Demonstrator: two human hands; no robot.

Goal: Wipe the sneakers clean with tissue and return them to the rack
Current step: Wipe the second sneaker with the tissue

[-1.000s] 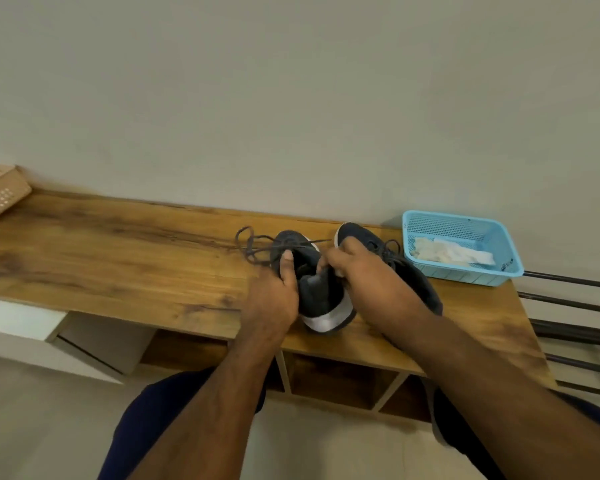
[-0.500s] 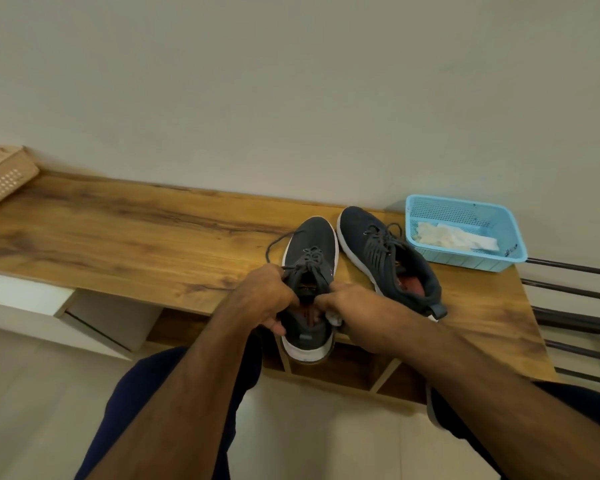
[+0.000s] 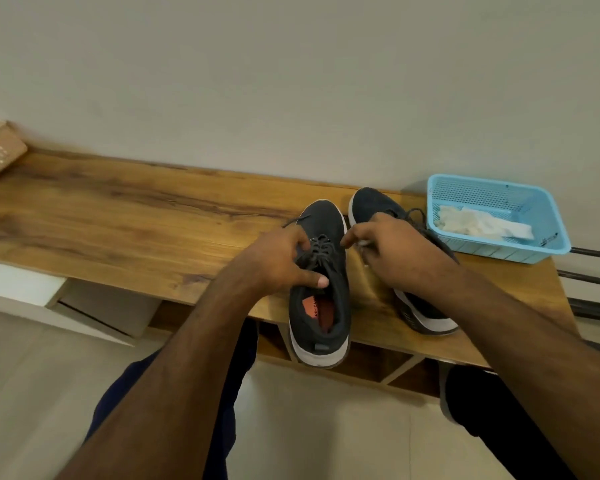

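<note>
Two dark grey sneakers, the left sneaker and right sneaker, are lying side by side, toes pointing wallward; white tissue is lying in the blue basket.

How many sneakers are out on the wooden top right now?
2. One dark sneaker lies under the left hand, heel overhanging the front edge; the other sneaker lies beside it, partly hidden by the right hand.

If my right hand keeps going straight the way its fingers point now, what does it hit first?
Your right hand points left across the wooden top, so it would most likely meet the laces of the left sneaker, which your left hand holds. Depth is unclear; it might pass above them.
</note>
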